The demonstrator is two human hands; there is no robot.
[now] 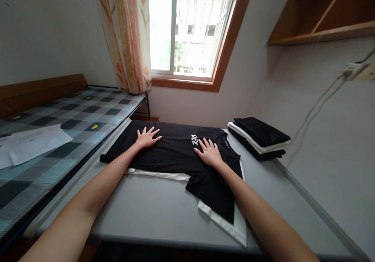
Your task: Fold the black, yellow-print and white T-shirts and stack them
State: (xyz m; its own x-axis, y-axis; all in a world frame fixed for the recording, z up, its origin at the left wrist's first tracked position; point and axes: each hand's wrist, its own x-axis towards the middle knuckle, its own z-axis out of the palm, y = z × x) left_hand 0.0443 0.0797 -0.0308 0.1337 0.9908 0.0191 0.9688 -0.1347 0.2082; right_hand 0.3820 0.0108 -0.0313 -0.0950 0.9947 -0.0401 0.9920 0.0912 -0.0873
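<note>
A black T-shirt (pixel 172 145) lies spread flat, its collar toward the right and its hem toward the left. White lettering shows on its chest. Beneath it, white cloth (pixel 218 217), which looks like another shirt, sticks out along the near side and by the sleeve. My left hand (pixel 147 138) rests palm down on the body of the black T-shirt, fingers spread. Beside the lettering, near the collar, my right hand (pixel 209 152) also lies flat with its fingers apart. Neither hand grips the cloth.
A grey table (pixel 146 211) bears the shirts. At its back right sits a stack of folded black and white clothes (pixel 260 135). To the left is a bed with a checked mattress (pixel 96 109) and white papers (pixel 38 143). Cables (pixel 319 98) hang along the right wall below a wooden shelf (pixel 322 33).
</note>
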